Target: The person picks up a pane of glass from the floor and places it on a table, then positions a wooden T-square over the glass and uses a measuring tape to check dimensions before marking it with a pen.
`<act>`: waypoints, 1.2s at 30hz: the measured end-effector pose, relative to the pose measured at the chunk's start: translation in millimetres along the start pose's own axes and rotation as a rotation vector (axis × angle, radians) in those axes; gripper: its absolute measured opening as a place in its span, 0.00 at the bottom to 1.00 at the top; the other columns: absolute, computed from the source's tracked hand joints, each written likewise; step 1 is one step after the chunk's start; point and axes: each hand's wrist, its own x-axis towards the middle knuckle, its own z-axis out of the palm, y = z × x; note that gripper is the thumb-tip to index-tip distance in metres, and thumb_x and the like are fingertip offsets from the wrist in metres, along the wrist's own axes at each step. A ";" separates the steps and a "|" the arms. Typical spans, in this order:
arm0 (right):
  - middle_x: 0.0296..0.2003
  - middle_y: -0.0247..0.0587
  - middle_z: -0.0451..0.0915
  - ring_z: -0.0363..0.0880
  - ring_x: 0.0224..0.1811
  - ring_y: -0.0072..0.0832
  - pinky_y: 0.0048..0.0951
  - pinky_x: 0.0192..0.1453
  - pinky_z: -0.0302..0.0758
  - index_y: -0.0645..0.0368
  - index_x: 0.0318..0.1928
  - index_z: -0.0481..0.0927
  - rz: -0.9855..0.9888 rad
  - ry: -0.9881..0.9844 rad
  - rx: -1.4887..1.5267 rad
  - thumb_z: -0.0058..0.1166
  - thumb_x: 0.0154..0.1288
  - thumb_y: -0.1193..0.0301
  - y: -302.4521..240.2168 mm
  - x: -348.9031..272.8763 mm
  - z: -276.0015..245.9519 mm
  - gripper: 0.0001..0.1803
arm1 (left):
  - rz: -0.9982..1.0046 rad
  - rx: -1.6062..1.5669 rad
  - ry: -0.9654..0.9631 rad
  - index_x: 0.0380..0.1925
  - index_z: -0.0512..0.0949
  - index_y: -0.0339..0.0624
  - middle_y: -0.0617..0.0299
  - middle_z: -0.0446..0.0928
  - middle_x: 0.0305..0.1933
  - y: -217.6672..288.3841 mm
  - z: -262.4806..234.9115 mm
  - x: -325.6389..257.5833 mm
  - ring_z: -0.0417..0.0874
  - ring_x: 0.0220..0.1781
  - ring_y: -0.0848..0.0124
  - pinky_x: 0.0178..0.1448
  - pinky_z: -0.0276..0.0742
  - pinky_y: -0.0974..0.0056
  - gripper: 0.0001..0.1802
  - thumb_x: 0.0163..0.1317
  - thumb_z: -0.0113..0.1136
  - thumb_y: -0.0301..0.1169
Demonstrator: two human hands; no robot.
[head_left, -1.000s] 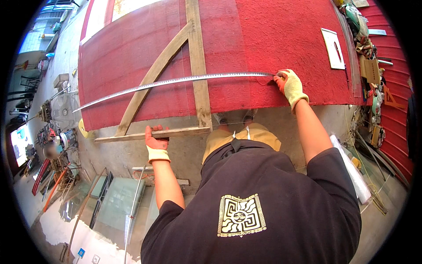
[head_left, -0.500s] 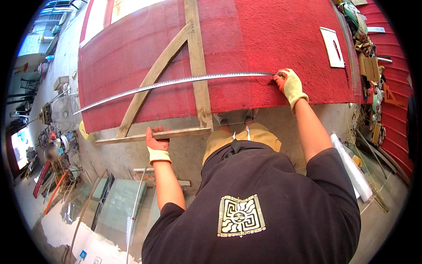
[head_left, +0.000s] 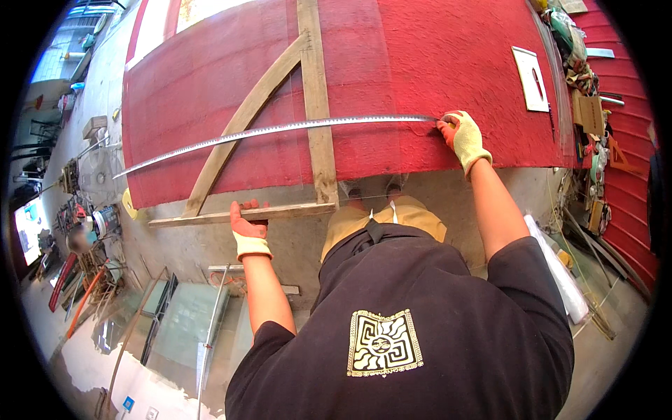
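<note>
My left hand [head_left: 248, 231], in a yellow glove with a red palm, is wrapped round the near crossbar of a wooden T-square [head_left: 316, 105] with a diagonal brace. That crossbar lies along the table's front edge, while the long arm runs away over a clear glass sheet [head_left: 353, 70]. My right hand [head_left: 464, 138], gloved alike, pinches the right end of a silver measuring tape [head_left: 280, 128]. From there the graduated tape stretches left across the wooden arm and brace, past the table's left edge. Its far end touches nothing that I can make out.
The table is covered in red cloth [head_left: 455, 63]. At its right lie a white notepad [head_left: 525, 70] and a pen [head_left: 538, 82]. Glass panes [head_left: 183, 329] stand behind me at left, a plastic-wrapped roll [head_left: 560, 273] at right. Clutter and a cardboard box [head_left: 590, 114] line the red wall.
Both hands keep their hold and the tape stays stretched. My left hand and the crossbar sit very slightly further left in the view; otherwise only the view has shifted a little.
</note>
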 end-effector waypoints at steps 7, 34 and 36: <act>0.60 0.48 0.88 0.88 0.62 0.49 0.45 0.70 0.82 0.56 0.56 0.93 0.014 -0.039 0.051 0.70 0.74 0.53 1.0 0.2 1.7 0.22 | 0.013 -0.009 0.001 0.46 0.77 0.51 0.67 0.81 0.42 1.8 10.1 -11.3 0.86 0.47 0.60 0.73 0.80 0.26 0.15 0.80 0.68 0.47; 0.55 0.49 0.90 0.90 0.60 0.47 0.42 0.68 0.84 0.61 0.54 0.93 -0.057 0.031 0.102 0.72 0.77 0.58 16.2 10.8 24.1 0.19 | 0.199 0.111 0.019 0.81 0.67 0.58 0.64 0.70 0.82 2.8 1.8 -49.9 0.74 0.79 0.60 0.82 0.68 0.39 0.37 0.80 0.67 0.53; 0.54 0.50 0.90 0.90 0.57 0.46 0.41 0.66 0.84 0.62 0.53 0.93 0.009 -0.021 0.201 0.72 0.77 0.59 18.4 13.2 25.1 0.18 | 0.220 0.222 0.088 0.80 0.67 0.54 0.63 0.69 0.83 0.5 10.3 -61.4 0.71 0.82 0.61 0.85 0.64 0.40 0.35 0.81 0.65 0.50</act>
